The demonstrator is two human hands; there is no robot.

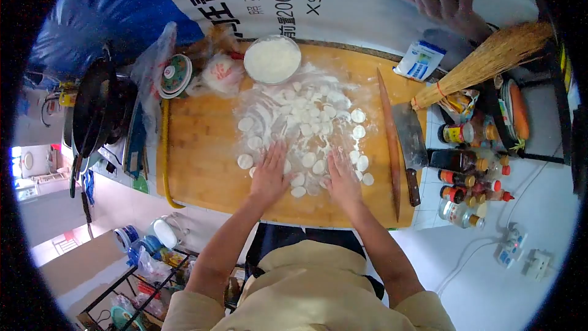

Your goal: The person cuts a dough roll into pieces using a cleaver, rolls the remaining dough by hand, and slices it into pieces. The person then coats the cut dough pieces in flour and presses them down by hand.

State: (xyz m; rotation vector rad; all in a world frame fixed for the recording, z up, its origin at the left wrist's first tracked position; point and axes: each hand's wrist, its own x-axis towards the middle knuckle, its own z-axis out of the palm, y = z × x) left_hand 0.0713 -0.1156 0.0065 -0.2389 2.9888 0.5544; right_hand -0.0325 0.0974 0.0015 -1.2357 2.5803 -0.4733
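My left hand (pixel 271 170) lies flat on the floured wooden board (pixel 202 147), fingers stretched forward among small round dough pieces (pixel 308 159). Palm down, my right hand (pixel 342 176) rests a short way to the right, its fingers also extended over dough pieces. Both hands appear to touch some pieces, though what lies under the palms is hidden. Loose white flour (pixel 269 105) and more dough pieces spread ahead of the hands. A bowl of flour (pixel 272 60) stands at the board's far edge.
A long tapered rolling pin (pixel 389 141) and a cleaver (pixel 410 138) lie at the board's right. Beyond them are sauce bottles (pixel 456 160), a straw broom (pixel 484 61) and a white-blue packet (pixel 420 60). A lidded jar (pixel 176 76) and dark wok (pixel 95 107) stand left.
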